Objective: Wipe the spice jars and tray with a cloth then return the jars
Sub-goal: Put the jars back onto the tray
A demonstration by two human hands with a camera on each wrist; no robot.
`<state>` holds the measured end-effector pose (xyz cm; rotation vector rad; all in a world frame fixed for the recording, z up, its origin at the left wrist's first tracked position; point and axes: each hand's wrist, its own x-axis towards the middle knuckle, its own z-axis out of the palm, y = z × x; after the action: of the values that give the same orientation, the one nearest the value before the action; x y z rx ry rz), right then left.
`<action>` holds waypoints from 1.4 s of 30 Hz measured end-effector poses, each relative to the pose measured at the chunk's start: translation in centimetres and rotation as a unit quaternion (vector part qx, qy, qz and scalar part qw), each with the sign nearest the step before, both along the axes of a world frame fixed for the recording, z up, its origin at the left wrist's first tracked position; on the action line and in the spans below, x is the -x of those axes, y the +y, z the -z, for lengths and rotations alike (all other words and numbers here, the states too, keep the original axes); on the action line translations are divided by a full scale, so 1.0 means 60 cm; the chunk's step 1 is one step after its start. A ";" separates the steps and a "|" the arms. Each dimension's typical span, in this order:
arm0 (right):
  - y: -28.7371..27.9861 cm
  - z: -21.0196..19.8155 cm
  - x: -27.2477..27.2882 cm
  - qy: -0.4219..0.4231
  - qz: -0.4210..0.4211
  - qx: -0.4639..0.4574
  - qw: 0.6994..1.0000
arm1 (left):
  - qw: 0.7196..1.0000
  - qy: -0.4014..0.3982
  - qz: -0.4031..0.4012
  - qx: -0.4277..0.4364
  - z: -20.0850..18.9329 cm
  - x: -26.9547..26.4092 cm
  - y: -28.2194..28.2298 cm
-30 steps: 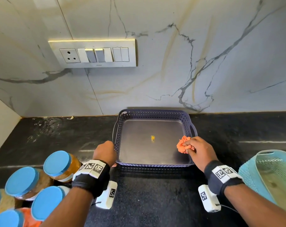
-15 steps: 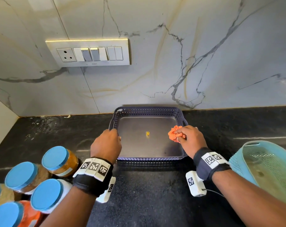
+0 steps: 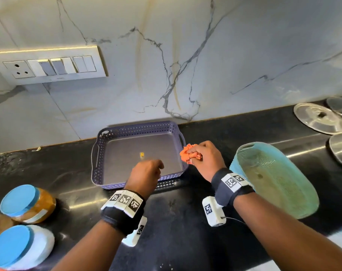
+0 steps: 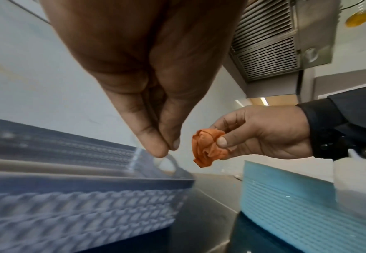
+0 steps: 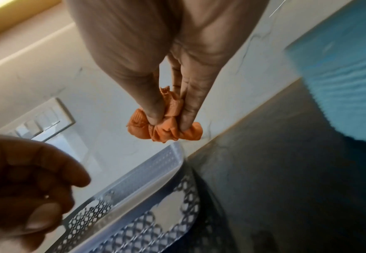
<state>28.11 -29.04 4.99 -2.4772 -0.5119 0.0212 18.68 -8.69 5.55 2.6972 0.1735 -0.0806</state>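
Observation:
The empty purple perforated tray point(image 3: 96, 153) sits on the black counter against the marble wall, with a small yellow speck point(image 3: 141, 154) on its floor. My right hand point(image 3: 193, 155) pinches a crumpled orange cloth point(image 3: 186, 155) just above the tray's right handle; the cloth point(image 5: 166, 131) is bunched between thumb and fingers. My left hand point(image 3: 158, 166) hovers over the tray's front edge with its fingers curled and thumb against fingertips point(image 4: 160, 147), holding nothing. It is a short way left of the cloth point(image 4: 205, 150). Blue-lidded spice jars point(image 3: 27, 202) stand at the lower left.
A teal plastic basket point(image 3: 279, 165) lies tilted right beside my right wrist. Steel lids point(image 3: 318, 122) rest on the counter at the far right. A switch panel point(image 3: 48, 65) is on the wall at the upper left.
My left hand let go of the tray's front left corner and moved right over its front edge. My right hand lifted the cloth slightly off the right rim. The view swung right.

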 end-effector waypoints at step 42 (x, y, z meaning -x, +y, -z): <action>0.317 -0.007 0.277 0.112 -0.295 0.008 0.949 | 0.959 -0.034 -0.268 0.087 0.008 0.346 0.167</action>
<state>11.52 -10.00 5.41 -2.2072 -1.1286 0.5371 -2.11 1.35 5.08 2.3837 0.8239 0.1546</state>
